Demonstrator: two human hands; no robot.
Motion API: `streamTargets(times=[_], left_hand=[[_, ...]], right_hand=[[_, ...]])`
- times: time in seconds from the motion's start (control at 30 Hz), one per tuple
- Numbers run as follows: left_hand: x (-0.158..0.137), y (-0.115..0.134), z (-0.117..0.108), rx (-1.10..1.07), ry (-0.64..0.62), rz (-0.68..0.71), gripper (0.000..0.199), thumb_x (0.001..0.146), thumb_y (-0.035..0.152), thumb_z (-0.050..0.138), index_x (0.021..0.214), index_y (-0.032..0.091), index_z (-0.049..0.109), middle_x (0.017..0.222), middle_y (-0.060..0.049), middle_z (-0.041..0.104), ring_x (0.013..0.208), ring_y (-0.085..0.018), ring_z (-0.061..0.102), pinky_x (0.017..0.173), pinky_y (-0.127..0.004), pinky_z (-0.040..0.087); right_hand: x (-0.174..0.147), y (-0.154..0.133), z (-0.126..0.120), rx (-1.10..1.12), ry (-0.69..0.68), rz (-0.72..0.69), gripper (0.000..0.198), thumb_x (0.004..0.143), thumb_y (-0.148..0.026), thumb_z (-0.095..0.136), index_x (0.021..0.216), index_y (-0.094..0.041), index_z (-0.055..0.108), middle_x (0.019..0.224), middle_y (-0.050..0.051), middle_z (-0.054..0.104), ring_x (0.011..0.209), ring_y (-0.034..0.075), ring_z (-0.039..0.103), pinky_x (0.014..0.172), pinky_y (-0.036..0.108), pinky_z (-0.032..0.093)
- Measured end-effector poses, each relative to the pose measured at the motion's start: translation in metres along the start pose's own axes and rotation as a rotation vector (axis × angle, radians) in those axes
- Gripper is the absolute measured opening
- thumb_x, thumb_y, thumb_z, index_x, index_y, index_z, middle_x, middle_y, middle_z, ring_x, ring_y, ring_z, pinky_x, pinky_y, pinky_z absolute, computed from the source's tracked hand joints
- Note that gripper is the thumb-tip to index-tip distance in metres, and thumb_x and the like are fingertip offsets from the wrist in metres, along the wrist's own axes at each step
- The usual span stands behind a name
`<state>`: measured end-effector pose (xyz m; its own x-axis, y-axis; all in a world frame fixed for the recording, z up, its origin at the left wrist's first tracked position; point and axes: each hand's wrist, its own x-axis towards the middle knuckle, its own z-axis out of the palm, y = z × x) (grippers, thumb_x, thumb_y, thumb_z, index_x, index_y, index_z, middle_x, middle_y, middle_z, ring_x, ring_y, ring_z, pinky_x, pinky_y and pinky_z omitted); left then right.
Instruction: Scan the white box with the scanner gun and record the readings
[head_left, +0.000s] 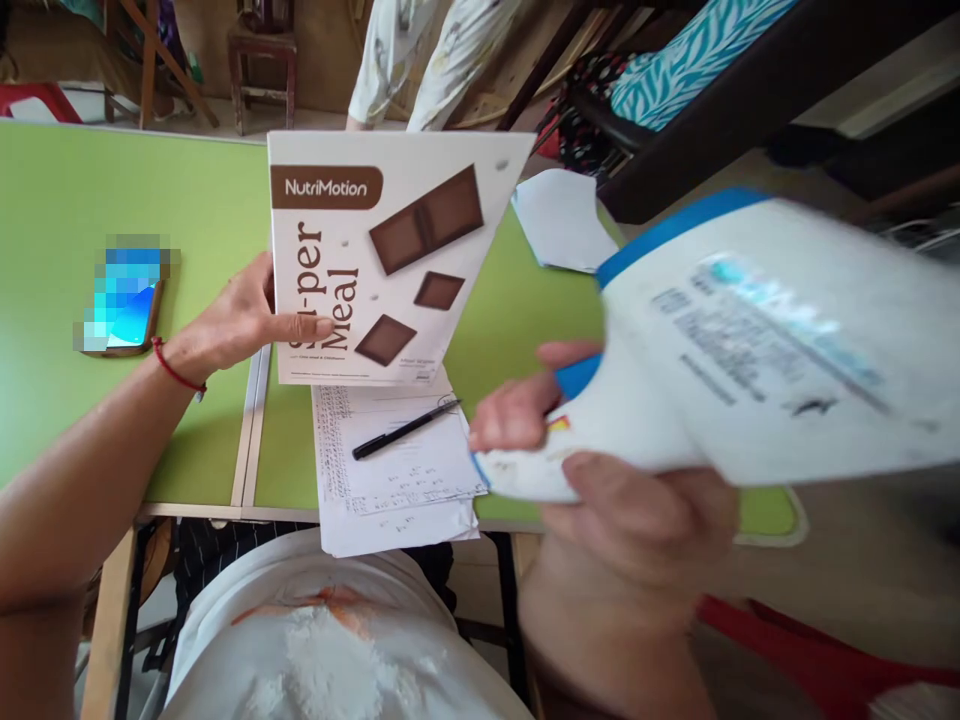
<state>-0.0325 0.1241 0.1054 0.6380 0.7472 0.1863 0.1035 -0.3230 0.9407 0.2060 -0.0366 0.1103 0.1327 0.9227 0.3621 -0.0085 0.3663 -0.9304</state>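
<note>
My left hand (229,315) holds a white NutriMotion box (330,260) by its left side, thumb on the front and fingers behind. Brown chocolate pieces are printed on it, and it stands upright over the table. In my right hand (637,510) is a white hand fan (750,340) with a blue rim and blurred print, gripped at the handle end and reaching out to the right. Below the box lie written paper sheets (405,490) at the table's near edge. A black pen (405,430) rests across them.
On the left of the green table (60,250) lies a phone (127,300) with a lit screen. A white paper piece (559,220) is near the far right edge. Beyond the table are a person's legs (420,60) and a wooden stool (262,65).
</note>
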Motion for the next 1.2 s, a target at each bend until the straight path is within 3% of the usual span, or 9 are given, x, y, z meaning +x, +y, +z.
streamTargets(times=[0.1,0.23,0.37,0.57,0.73,0.97,1.2], left_hand=[[0.0,0.003,-0.003,-0.072,-0.076,-0.07,0.038,0.068,0.033,0.09,0.093,0.018,0.066,0.084,-0.002,0.071,0.087,-0.024,0.07,0.072,-0.033,0.058],[0.001,0.003,-0.005,-0.081,-0.139,-0.062,0.046,0.07,0.028,0.087,0.109,0.016,0.066,0.096,-0.005,0.074,0.088,-0.022,0.07,0.073,-0.03,0.058],[0.0,0.005,-0.005,-0.089,-0.202,-0.057,0.051,0.07,0.028,0.087,0.114,0.017,0.065,0.096,-0.006,0.074,0.091,-0.026,0.071,0.075,-0.033,0.059],[0.0,0.005,-0.006,-0.123,-0.233,-0.045,0.047,0.071,0.027,0.086,0.111,0.017,0.064,0.099,-0.007,0.074,0.091,-0.026,0.071,0.072,-0.032,0.059],[0.001,0.002,-0.007,-0.11,-0.256,-0.034,0.043,0.071,0.027,0.086,0.108,0.017,0.065,0.092,-0.006,0.074,0.09,-0.025,0.071,0.072,-0.031,0.059],[0.0,0.004,-0.006,-0.123,-0.281,-0.03,0.038,0.071,0.022,0.085,0.103,0.018,0.066,0.094,-0.005,0.073,0.09,-0.024,0.071,0.071,-0.029,0.059],[0.0,0.004,-0.008,-0.092,-0.273,-0.053,0.049,0.071,0.025,0.086,0.115,0.019,0.065,0.099,-0.007,0.074,0.097,-0.027,0.071,0.078,-0.034,0.059]], right_hand=[[-0.011,0.007,0.03,0.159,-0.003,0.111,0.03,0.082,-0.044,0.073,0.109,-0.033,0.065,0.067,-0.003,0.057,0.052,0.015,0.05,0.048,0.034,0.047],[-0.008,0.019,0.046,0.216,0.039,0.221,0.035,0.081,-0.047,0.073,0.109,-0.029,0.065,0.07,-0.003,0.058,0.056,0.014,0.052,0.053,0.034,0.049],[-0.003,0.025,0.047,0.223,0.016,0.251,0.036,0.086,-0.051,0.066,0.112,-0.026,0.065,0.074,-0.001,0.061,0.064,0.016,0.056,0.063,0.036,0.051],[-0.002,0.033,0.05,0.206,-0.145,0.264,0.022,0.091,-0.046,0.065,0.089,-0.024,0.063,0.078,0.0,0.062,0.067,0.014,0.053,0.063,0.033,0.046],[0.004,0.038,0.055,0.207,-0.08,0.255,0.028,0.086,-0.05,0.071,0.095,-0.025,0.063,0.073,-0.002,0.063,0.065,0.015,0.056,0.061,0.032,0.047],[0.007,0.041,0.058,0.309,-0.117,0.314,0.029,0.084,-0.05,0.073,0.091,-0.024,0.063,0.07,-0.002,0.063,0.062,0.014,0.057,0.059,0.032,0.049],[0.008,0.044,0.058,0.271,-0.075,0.32,0.034,0.079,-0.055,0.074,0.088,-0.024,0.063,0.067,-0.003,0.061,0.058,0.014,0.055,0.055,0.031,0.047]])
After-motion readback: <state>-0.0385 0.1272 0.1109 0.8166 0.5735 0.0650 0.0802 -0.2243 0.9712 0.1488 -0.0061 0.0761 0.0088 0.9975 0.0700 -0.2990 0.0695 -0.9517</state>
